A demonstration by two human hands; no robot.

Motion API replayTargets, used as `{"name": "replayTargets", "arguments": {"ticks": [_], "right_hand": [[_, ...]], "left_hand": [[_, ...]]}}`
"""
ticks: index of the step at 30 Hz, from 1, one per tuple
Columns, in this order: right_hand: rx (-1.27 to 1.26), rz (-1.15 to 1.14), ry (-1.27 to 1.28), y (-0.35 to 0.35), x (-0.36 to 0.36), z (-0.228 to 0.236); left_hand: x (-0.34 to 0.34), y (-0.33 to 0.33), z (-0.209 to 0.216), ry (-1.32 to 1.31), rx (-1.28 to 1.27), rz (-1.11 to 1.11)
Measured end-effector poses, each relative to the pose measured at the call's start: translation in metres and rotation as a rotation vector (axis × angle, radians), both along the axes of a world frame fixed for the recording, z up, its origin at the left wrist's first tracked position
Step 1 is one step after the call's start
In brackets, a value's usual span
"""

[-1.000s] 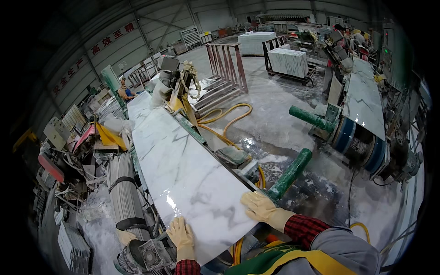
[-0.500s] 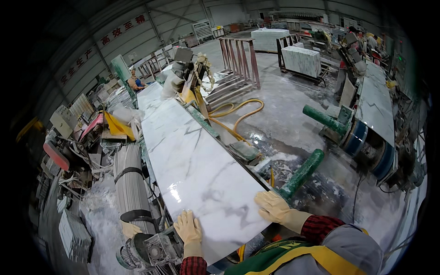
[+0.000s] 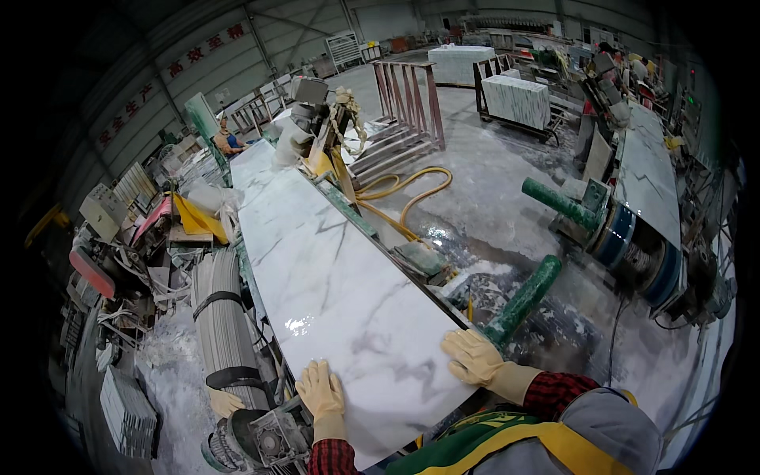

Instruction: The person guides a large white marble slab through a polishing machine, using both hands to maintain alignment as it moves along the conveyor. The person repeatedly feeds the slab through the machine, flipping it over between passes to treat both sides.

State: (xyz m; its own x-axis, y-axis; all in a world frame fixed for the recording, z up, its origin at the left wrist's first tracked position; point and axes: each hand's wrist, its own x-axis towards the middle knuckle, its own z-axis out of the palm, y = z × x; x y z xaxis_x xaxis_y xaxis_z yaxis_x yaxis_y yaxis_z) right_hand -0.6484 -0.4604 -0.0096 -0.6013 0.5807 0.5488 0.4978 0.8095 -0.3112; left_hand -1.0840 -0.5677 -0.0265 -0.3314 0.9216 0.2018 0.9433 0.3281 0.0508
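A long white marble slab [image 3: 348, 293] with grey veins lies on a narrow machine bed and stretches away from me. Its surface looks wet and shiny. My left hand [image 3: 320, 393], in a cream rubber glove, rests flat on the slab's near left edge with its fingers extended. My right hand [image 3: 475, 358], gloved alike, lies across the near right edge, fingers stretched over the top surface. Both hands touch the slab without gripping it. The underside of the slab is hidden.
A green post [image 3: 522, 299] projects beside my right hand. On the left are a grey bellows cover [image 3: 227, 332], a motor [image 3: 273, 435] and a spare glove [image 3: 225, 402]. A yellow hose [image 3: 408, 214] coils on the floor. Another person [image 3: 228, 142] is at the far left.
The slab's near end reaches slightly closer to me, covering a bit more of what is below. Both hands stay flat on its edges. The view has shifted slightly.
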Motion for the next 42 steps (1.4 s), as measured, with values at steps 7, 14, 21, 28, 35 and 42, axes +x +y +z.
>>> {"name": "replayTargets", "arguments": {"ticks": [7, 14, 21, 28, 35, 42], "right_hand": [[0.04, -0.006, 0.013, -0.004, 0.0, 0.009], [0.014, -0.04, -0.008, -0.009, 0.001, 0.008], [-0.071, -0.017, -0.027, -0.011, 0.004, 0.01], [-0.052, -0.014, -0.01, -0.014, 0.006, 0.013], [-0.068, 0.001, -0.017, -0.019, 0.009, 0.02], [-0.044, 0.0, 0.006, -0.021, 0.012, 0.012]], "left_hand": [[-0.005, 0.004, -0.001, 0.011, 0.008, -0.008], [-0.008, 0.007, 0.0, 0.009, -0.01, 0.0], [-0.009, 0.01, 0.005, 0.015, -0.033, 0.025], [-0.013, 0.011, -0.001, 0.049, 0.03, -0.015], [-0.016, 0.009, -0.006, 0.053, 0.04, -0.017], [-0.018, 0.01, -0.007, 0.072, 0.05, -0.035]]}}
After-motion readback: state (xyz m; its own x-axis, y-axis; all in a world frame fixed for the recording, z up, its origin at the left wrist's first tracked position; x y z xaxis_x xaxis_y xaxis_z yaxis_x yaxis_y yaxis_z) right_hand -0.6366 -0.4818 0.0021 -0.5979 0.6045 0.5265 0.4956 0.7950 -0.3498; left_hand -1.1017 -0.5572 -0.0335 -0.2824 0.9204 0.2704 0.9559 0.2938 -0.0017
